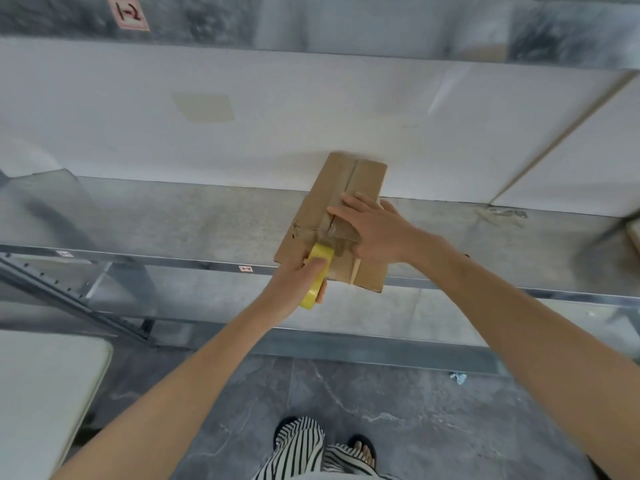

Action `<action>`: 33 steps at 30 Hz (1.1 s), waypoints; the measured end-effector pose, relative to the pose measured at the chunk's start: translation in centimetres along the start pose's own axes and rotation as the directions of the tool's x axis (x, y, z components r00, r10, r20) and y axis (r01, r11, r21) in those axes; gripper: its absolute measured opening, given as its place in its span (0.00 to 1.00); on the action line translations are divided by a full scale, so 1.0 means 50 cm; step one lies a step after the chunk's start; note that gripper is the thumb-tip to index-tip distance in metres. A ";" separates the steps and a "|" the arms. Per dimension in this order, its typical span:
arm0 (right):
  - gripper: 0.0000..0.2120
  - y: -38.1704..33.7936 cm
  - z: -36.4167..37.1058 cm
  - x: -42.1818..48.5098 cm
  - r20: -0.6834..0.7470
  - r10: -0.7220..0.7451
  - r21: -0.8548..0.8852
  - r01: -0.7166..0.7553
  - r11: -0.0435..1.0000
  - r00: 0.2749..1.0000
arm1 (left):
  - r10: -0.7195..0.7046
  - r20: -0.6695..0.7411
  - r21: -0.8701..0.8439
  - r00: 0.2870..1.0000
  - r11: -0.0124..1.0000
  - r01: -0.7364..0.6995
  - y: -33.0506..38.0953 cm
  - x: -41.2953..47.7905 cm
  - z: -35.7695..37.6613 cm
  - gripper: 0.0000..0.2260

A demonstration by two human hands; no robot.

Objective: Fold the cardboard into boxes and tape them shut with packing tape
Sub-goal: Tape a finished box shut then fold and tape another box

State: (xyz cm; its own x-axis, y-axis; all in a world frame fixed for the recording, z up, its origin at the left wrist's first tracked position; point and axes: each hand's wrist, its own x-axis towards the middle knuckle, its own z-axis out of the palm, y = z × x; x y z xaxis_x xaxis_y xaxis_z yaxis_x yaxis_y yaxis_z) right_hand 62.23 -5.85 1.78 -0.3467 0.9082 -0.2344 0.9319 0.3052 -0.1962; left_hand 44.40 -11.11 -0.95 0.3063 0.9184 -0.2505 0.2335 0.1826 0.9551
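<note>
Metal shelf point(207, 223) carries cardboard box point(322, 209), flaps closed, near end overhanging edge; my right hand point(374, 226) flat, fingers straight, pressing tape over seam; my left hand point(301, 282) grips yellow tape roll point(317, 271); strip started, far seam untaped.

The left hand point(297, 283) covered most of the yellow tape roll point(321, 255); the shelf-edge label point(246, 269) was too small to read.

A storeroom — labelled metal shelving point(180, 223) holding white cartons point(311, 109).
</note>
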 end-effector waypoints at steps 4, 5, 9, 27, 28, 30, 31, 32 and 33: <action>0.42 0.012 0.022 -0.006 -0.120 -0.026 -0.009 0.025 1.000 0.992 | -0.012 0.007 -0.088 1.000 0.996 0.013 -0.017 -0.009 0.024 0.16; 0.41 0.016 0.022 -0.009 -0.118 -0.049 -0.021 0.047 0.999 0.992 | -0.020 0.012 -0.098 1.000 0.995 0.021 -0.022 -0.012 0.031 0.15; 0.39 0.028 0.016 -0.019 -0.070 -0.104 0.013 0.105 0.994 0.992 | -0.083 0.038 -0.215 0.996 0.972 0.089 -0.049 -0.020 0.068 0.10; 0.40 0.061 0.032 -0.045 -0.178 -0.001 0.076 0.015 0.997 0.984 | -0.150 -0.261 -0.303 0.954 0.951 0.067 -0.069 -0.010 0.153 0.06; 0.40 0.064 0.034 -0.051 -0.207 0.022 0.077 -0.006 0.997 0.978 | -0.143 -0.268 -0.301 0.953 0.952 0.058 -0.066 -0.008 0.156 0.06; 0.41 0.079 0.042 -0.068 -0.245 0.065 0.116 -0.037 0.993 0.967 | -0.136 -0.290 -0.281 0.947 0.958 0.052 -0.061 -0.003 0.164 0.06; 0.42 0.093 0.049 -0.077 -0.252 0.083 0.138 -0.049 0.989 0.964 | -0.140 -0.297 -0.284 0.945 0.957 0.053 -0.060 0.001 0.167 0.06; 0.42 0.112 0.061 -0.087 -0.253 0.103 0.143 -0.068 0.987 0.962 | -0.146 -0.298 -0.303 0.943 0.952 0.052 -0.058 0.004 0.171 0.06; 0.40 0.136 0.075 -0.096 -0.252 0.128 0.132 -0.097 0.987 0.959 | -0.147 -0.299 -0.318 0.943 0.947 0.046 -0.059 0.008 0.173 0.06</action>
State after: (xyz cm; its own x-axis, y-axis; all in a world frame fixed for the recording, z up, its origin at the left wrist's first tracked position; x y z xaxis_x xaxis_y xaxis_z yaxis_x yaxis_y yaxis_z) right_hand 69.83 -9.22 -2.01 -0.1868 0.9824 -0.0095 0.9388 0.1756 -0.2964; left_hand 51.80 -14.33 -5.21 -0.0214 0.9442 -0.3288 -0.0587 0.3271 0.9432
